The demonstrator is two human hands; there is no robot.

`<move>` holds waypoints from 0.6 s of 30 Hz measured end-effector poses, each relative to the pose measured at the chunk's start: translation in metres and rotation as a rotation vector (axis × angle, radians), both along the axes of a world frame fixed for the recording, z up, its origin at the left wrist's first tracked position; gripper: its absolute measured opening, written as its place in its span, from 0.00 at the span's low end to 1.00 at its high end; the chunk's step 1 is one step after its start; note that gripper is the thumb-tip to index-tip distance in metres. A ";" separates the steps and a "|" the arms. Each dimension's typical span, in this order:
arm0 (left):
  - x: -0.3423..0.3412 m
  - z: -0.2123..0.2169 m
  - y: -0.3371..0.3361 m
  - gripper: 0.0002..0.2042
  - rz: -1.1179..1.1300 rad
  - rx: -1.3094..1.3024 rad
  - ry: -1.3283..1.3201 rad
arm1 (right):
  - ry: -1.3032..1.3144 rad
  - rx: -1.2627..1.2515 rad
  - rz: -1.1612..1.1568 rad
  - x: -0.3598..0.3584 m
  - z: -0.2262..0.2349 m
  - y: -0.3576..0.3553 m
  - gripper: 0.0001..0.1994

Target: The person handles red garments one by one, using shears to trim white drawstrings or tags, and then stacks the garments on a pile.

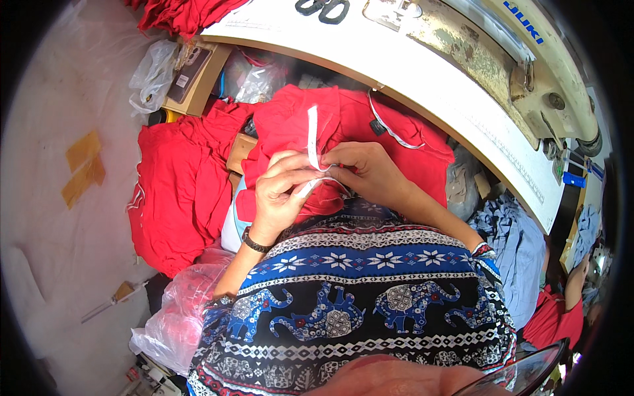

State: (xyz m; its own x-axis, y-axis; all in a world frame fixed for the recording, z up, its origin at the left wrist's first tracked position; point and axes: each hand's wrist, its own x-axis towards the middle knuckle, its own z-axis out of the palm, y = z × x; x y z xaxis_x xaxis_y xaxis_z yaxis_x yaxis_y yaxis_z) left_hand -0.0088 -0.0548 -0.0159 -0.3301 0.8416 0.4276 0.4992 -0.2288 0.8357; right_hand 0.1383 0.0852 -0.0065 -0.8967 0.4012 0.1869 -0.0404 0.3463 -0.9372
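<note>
My left hand [282,191] pinches a narrow white fabric tape [312,132] between thumb and fingers. One end of the tape stands up above the hands, while another stretch curls below the fingertips. From the right, my right hand [371,173] meets it with fingertips pressed together on the same tape. Both hands nearly touch in front of my patterned clothing. Beneath them a red garment [284,122] lies bunched over my lap and up to the table edge. Whether the tape is joined to the red cloth is hidden by the fingers.
A white sewing table [456,99] curves across the top right, carrying a sewing machine [555,92]. More red garments [175,191] are heaped at the left, above a clear plastic bag [175,317]. Blue-grey cloth [508,254] hangs at the right; another person's arm [576,284] shows beyond.
</note>
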 end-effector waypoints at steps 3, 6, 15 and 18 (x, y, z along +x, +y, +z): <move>-0.001 -0.002 0.000 0.09 0.000 0.027 0.014 | -0.014 -0.001 0.004 0.000 0.002 0.000 0.10; -0.001 -0.002 -0.005 0.09 0.011 -0.016 -0.023 | -0.031 0.012 0.011 0.001 0.005 0.001 0.09; 0.006 0.008 -0.003 0.06 0.110 -0.024 -0.286 | 0.053 0.095 0.017 0.000 0.006 0.000 0.09; 0.007 0.005 -0.001 0.06 0.111 0.013 -0.408 | 0.039 0.070 0.024 0.001 0.009 0.000 0.09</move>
State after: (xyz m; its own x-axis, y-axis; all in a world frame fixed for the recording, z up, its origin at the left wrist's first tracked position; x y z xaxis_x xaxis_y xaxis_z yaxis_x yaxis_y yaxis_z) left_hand -0.0016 -0.0561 -0.0110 -0.5627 0.7868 0.2536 0.1501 -0.2044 0.9673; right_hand 0.1394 0.0850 0.0029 -0.8972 0.3645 0.2492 -0.0858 0.4097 -0.9082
